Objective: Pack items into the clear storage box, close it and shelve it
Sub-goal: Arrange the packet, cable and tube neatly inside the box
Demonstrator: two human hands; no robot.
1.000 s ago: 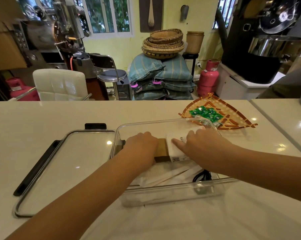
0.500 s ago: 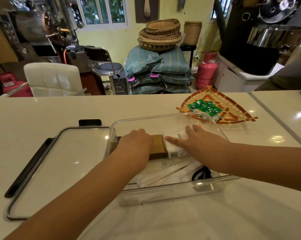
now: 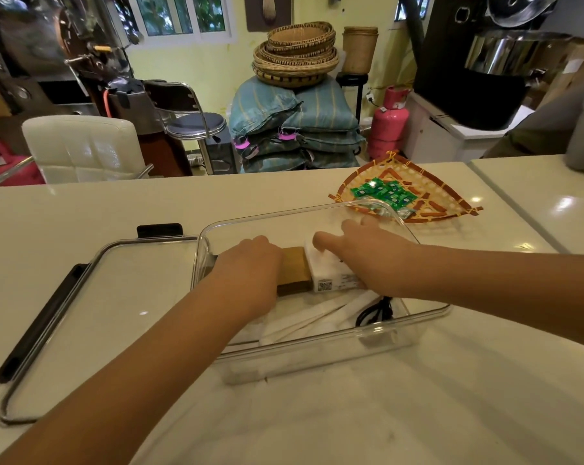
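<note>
The clear storage box (image 3: 317, 355) stands open on the counter in front of me. Inside it a brown box (image 3: 294, 270) and a white box (image 3: 327, 280) with a QR label lie side by side over white paper strips (image 3: 304, 317) and a black cord (image 3: 373, 312). My left hand (image 3: 247, 273) rests curled on the brown box's left part. My right hand (image 3: 371, 255) lies flat on the white box, fingers spread. The clear lid (image 3: 92, 307) with black clips lies flat to the left of the box.
A woven triangular tray (image 3: 431, 196) with several green packets (image 3: 384, 193) sits on the counter behind the box's right corner. A seam in the counter (image 3: 512, 209) runs at the right. A white chair (image 3: 82, 146) and stacked sacks stand beyond the far edge.
My right hand's fingers have lifted and spread over the white box. My left hand stays on the brown box. The view has tilted slightly downward.
</note>
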